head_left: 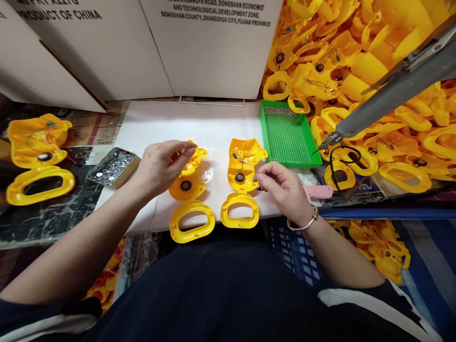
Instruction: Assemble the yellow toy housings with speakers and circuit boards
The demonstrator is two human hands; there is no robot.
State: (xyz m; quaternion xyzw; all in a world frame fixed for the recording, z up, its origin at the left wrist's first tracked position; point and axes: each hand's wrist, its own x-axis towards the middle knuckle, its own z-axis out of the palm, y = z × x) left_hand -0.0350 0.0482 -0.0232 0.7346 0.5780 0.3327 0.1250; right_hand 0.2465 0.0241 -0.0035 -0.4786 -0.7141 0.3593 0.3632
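L hand (161, 163) over yel shell (194, 185), R hand (284, 189) nr 2nd shell (248, 166)

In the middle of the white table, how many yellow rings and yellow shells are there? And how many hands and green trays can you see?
Yellow rings: 2
Yellow shells: 2
Hands: 2
Green trays: 1
Total: 7

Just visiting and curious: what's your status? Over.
Left hand above left yellow casing; right hand by right casing. Grip contents unclear. Screwdriver off to right, not between hands.
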